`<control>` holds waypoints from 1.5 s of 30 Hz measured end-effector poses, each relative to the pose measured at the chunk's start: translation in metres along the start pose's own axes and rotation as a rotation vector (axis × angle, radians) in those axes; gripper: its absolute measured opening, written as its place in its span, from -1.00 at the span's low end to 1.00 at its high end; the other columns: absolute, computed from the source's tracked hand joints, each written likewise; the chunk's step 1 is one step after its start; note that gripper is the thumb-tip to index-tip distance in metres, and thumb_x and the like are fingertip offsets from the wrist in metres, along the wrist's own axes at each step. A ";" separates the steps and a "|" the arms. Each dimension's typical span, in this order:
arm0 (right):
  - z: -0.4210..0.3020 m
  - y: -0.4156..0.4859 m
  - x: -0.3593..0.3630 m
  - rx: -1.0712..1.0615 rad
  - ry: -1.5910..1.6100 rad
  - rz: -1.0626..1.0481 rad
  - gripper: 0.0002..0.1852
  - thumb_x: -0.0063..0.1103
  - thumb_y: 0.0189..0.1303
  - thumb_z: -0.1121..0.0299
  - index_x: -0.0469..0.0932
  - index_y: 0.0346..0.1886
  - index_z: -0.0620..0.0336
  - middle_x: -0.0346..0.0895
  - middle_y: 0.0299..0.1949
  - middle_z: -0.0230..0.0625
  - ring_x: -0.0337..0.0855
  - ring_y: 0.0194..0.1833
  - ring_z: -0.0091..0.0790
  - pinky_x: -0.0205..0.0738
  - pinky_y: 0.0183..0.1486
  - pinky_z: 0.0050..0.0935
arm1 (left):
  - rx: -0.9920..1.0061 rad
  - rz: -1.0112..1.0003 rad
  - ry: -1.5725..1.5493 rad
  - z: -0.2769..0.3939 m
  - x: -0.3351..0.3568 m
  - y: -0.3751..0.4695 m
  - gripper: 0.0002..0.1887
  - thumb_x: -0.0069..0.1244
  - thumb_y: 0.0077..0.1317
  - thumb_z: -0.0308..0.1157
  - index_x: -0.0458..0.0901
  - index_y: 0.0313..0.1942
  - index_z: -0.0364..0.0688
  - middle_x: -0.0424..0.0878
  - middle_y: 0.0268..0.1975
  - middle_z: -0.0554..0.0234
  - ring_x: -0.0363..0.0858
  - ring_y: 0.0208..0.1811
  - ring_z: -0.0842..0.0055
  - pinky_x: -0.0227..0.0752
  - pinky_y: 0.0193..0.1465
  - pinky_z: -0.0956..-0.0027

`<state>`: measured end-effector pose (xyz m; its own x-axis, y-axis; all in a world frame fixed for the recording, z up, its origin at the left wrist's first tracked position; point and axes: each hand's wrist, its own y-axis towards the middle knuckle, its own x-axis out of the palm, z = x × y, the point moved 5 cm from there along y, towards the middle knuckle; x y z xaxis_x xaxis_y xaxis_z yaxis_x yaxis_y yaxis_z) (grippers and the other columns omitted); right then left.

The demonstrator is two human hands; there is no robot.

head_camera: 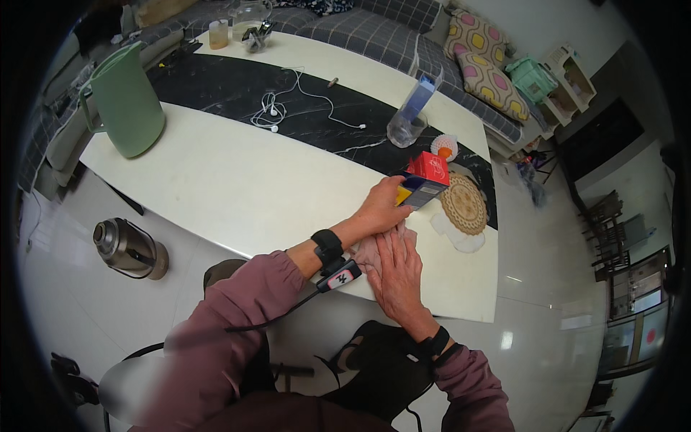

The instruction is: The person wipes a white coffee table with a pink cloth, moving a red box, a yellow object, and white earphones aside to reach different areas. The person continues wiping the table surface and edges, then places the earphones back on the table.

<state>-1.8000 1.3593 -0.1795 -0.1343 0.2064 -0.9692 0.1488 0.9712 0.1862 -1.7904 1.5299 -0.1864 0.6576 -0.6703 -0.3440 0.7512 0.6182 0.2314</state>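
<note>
My left hand (384, 205) grips the near left end of a small red, dark blue and yellow cardboard box (426, 183) on the white and black table (216, 156). Just below it, my right hand (397, 267) lies flat with its fingers spread over a crumpled pale pink cloth (370, 254), pressing on the tabletop. Part of the cloth is hidden under the fingers. Right of the box lies a round woven mat (463, 204), with white tissue-like pieces (469, 242) at its near edge.
A green jug (127, 105) stands at the table's left. White earphones (270, 110), a clear cup (406, 128) holding a blue box, an orange item in a foam net (444, 148) and containers (218, 35) are farther back. A metal vacuum flask (129, 248) stands on the floor.
</note>
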 end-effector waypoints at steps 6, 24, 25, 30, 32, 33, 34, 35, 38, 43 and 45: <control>0.003 0.016 0.006 -0.036 -0.009 0.060 -0.13 0.31 0.21 0.23 0.12 0.55 0.21 0.02 0.54 0.05 0.05 0.47 0.27 -0.04 0.46 0.11 | -0.047 -0.205 0.014 0.009 0.011 0.016 -0.45 0.15 0.24 -0.33 0.55 0.21 -0.42 0.70 0.06 -0.21 0.71 0.09 0.14 0.55 0.20 0.25; 0.034 0.149 0.059 -0.004 -0.055 0.054 -0.23 0.06 0.42 -0.03 0.13 0.54 0.20 0.06 0.52 0.16 0.01 0.49 0.32 -0.08 0.45 0.26 | 0.210 0.105 1.309 -0.065 -0.120 0.111 -0.87 0.06 0.27 -0.38 0.76 -0.29 -0.12 0.73 -0.22 0.18 0.59 0.06 0.26 0.11 0.45 -0.11; 0.035 0.153 0.060 -0.031 -0.070 0.103 -0.23 0.07 0.42 -0.03 0.14 0.54 0.20 0.08 0.51 0.17 0.03 0.48 0.32 -0.06 0.44 0.27 | 0.215 0.133 1.304 -0.064 -0.126 0.108 -0.87 0.07 0.25 -0.38 0.76 -0.28 -0.12 0.72 -0.22 0.18 0.60 0.06 0.26 0.12 0.45 -0.11; 0.042 0.189 0.068 -0.103 -0.110 0.276 -0.27 0.08 0.41 -0.03 0.22 0.48 0.24 0.20 0.43 0.20 0.13 0.42 0.35 0.05 0.35 0.30 | 0.157 0.450 1.146 -0.064 -0.180 0.077 -0.91 0.13 0.19 -0.39 0.73 -0.32 -0.14 0.67 -0.20 0.16 0.58 -0.03 0.21 0.33 0.19 0.06; 0.046 0.205 0.071 -0.076 -0.104 0.265 -0.28 0.10 0.39 -0.03 0.25 0.46 0.21 0.20 0.43 0.19 0.12 0.42 0.35 0.04 0.36 0.30 | 0.125 0.617 1.050 -0.071 -0.209 0.059 -0.91 0.13 0.21 -0.38 0.72 -0.33 -0.16 0.65 -0.17 0.15 0.54 -0.02 0.18 0.37 0.07 0.09; 0.046 0.212 0.072 -0.075 -0.085 0.271 -0.29 0.10 0.38 -0.04 0.26 0.47 0.18 0.19 0.44 0.18 0.12 0.42 0.35 0.04 0.36 0.31 | 0.119 0.704 1.021 -0.074 -0.221 0.050 -0.90 0.13 0.23 -0.37 0.72 -0.33 -0.17 0.63 -0.15 0.15 0.51 -0.01 0.17 0.38 0.03 0.10; 0.049 0.220 0.074 -0.045 -0.076 0.244 -0.29 0.09 0.38 -0.05 0.26 0.47 0.16 0.17 0.45 0.18 0.11 0.42 0.35 0.03 0.36 0.32 | 0.121 0.720 1.022 -0.079 -0.232 0.044 -0.88 0.13 0.25 -0.35 0.71 -0.31 -0.19 0.62 -0.07 0.16 0.48 0.08 0.15 0.37 0.09 0.08; 0.051 0.228 0.076 -0.012 -0.070 0.213 -0.29 0.09 0.38 -0.05 0.26 0.47 0.13 0.16 0.46 0.17 0.11 0.43 0.35 0.02 0.37 0.33 | 0.133 0.746 1.054 -0.082 -0.239 0.038 -0.87 0.13 0.27 -0.35 0.71 -0.29 -0.21 0.60 0.04 0.12 0.46 0.15 0.12 0.35 0.14 0.05; 0.055 0.246 0.079 0.030 -0.106 0.206 -0.30 0.09 0.37 -0.07 0.27 0.48 0.06 0.12 0.48 0.18 0.08 0.44 0.37 -0.01 0.38 0.35 | 0.023 0.732 1.140 -0.092 -0.243 0.031 -0.78 0.15 0.31 -0.25 0.70 -0.23 -0.23 0.54 0.14 0.05 0.42 0.21 0.10 0.31 0.19 -0.02; 0.060 0.275 0.084 0.050 -0.162 0.242 -0.28 0.08 0.36 -0.10 0.26 0.48 0.05 0.03 0.50 0.27 0.07 0.43 0.46 -0.02 0.40 0.39 | -0.207 0.561 1.003 -0.106 -0.245 0.032 -0.66 0.22 0.27 -0.16 0.66 -0.18 -0.29 0.57 0.06 0.02 0.46 0.18 0.10 0.36 0.14 0.02; 0.063 0.288 0.087 0.056 -0.169 0.242 -0.27 0.08 0.36 -0.11 0.26 0.48 0.06 -0.01 0.51 0.32 0.07 0.43 0.49 -0.01 0.40 0.39 | -0.193 0.497 1.034 -0.109 -0.248 0.037 -0.66 0.21 0.28 -0.18 0.63 -0.15 -0.30 0.59 0.00 0.04 0.49 0.14 0.12 0.42 0.10 0.06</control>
<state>-1.7066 1.6495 -0.2202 0.0759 0.4039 -0.9117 0.2110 0.8871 0.4105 -1.9319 1.7635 -0.1913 0.4499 0.2639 -0.8532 0.3437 0.8306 0.4381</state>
